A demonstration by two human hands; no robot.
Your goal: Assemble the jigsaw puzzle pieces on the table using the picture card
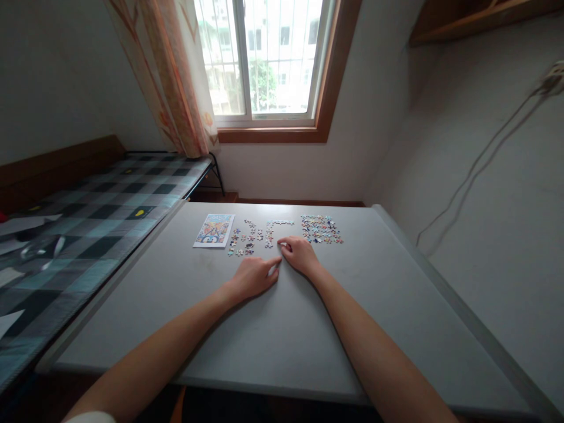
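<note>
Two rows of joined jigsaw pieces (281,222) form a corner, one running along the top and one down the left side. My right hand (301,254) rests just below and right of it, forefinger and thumb apart with a pale gap between them; I make out no piece in it. My left hand (253,276) lies on the table nearer to me, its forefinger stretched out to the right and thumb apart, holding nothing. Loose jigsaw pieces (235,238) are scattered left of the corner. A dense group of jigsaw pieces (321,229) lies to the right.
A printed picture sheet (214,230) lies at the left of the pale table (282,329). Along the left stands a bed with a checked cover (132,197). A window (264,64) and curtain (165,76) are ahead; a cable (473,170) hangs on the right wall.
</note>
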